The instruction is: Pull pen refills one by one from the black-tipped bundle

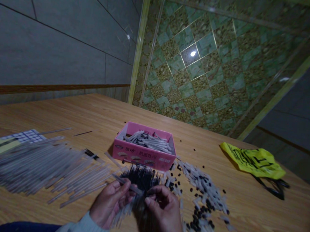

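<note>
My left hand (113, 200) is closed around a thin greyish translucent tube (128, 185), which slants down toward my other hand. Thumb and fingers of my right hand (162, 209) are pinched together near the tube's right end; whatever lies between them is too small and dark to make out. Just beyond both hands is a dense pile of thin sticks with black ends (142, 176), partly hidden by my fingers. Behind it stands a pink box (143, 158) holding many whitish tubes with dark tips (149, 141).
Many long translucent tubes (36, 168) are spread on the wooden table (202, 157) at left, beside a checked pad (29, 136). Short clear pieces (201, 178) and small black caps (203, 213) lie scattered at right. A yellow bag (252, 160) lies farther right.
</note>
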A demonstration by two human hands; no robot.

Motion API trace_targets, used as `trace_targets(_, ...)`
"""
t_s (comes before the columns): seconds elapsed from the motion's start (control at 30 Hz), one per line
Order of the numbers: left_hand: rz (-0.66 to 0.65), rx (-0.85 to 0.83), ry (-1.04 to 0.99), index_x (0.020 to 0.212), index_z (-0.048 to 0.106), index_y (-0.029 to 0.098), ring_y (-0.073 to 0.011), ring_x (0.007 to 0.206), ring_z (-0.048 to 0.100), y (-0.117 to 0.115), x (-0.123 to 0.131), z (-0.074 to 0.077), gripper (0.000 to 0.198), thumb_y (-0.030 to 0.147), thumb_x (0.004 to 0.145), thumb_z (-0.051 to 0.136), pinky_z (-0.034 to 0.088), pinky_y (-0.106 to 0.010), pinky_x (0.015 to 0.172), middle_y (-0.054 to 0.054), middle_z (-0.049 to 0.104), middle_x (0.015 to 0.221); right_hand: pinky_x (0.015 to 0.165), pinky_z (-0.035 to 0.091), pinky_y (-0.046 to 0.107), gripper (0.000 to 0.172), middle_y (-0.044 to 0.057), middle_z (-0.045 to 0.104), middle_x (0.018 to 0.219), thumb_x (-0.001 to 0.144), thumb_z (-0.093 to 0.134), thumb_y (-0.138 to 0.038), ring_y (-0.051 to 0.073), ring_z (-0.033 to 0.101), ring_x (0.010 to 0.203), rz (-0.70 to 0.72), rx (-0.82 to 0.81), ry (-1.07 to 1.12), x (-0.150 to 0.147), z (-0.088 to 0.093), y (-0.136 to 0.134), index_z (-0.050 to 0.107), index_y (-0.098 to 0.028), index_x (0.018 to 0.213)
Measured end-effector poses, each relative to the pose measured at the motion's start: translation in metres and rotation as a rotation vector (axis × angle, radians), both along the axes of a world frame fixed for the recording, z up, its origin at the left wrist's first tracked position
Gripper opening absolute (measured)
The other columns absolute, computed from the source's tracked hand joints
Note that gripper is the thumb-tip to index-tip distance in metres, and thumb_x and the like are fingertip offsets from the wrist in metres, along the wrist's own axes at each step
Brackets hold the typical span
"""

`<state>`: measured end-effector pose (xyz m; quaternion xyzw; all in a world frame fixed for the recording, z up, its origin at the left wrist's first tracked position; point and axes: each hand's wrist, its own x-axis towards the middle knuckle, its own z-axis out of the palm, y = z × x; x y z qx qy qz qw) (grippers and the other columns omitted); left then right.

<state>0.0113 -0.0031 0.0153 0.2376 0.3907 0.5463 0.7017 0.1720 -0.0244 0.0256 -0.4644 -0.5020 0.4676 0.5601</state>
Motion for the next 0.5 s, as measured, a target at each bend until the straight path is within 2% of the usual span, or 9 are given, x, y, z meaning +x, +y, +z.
trace_targets(0.13,-0.003,0.009,0.035,0.080,0.057,0.012,-0.0110,0.056,0.064,-0.0005,0.0005,0.0011,0.019,0.017,0.068,0.071,0.052,-0.018,0.052,-0.007,0.072,0.071,0.054,0.039,0.022,0.009,0.000,0.058,0.060,0.062,0.069,-0.017,0.013,0.051,0.058,-0.019,-0.013,-0.115,-0.0008,0.0019,-0.0020,0.063,-0.015,0.069)
trace_targets(0.5,-0.018,0.004,0.042,0.080,0.054,0.013,-0.0107,0.058,0.065,-0.0010,0.0008,0.0011,0.023,0.023,0.069,0.071,0.052,-0.018,0.054,-0.006,0.072,0.070,0.055,0.041,0.022,0.005,0.000,0.059,0.063,0.066,0.062,-0.014,0.015,0.054,0.061,-0.048,0.011,-0.258,-0.0033,0.0062,-0.0065,0.062,-0.016,0.070)
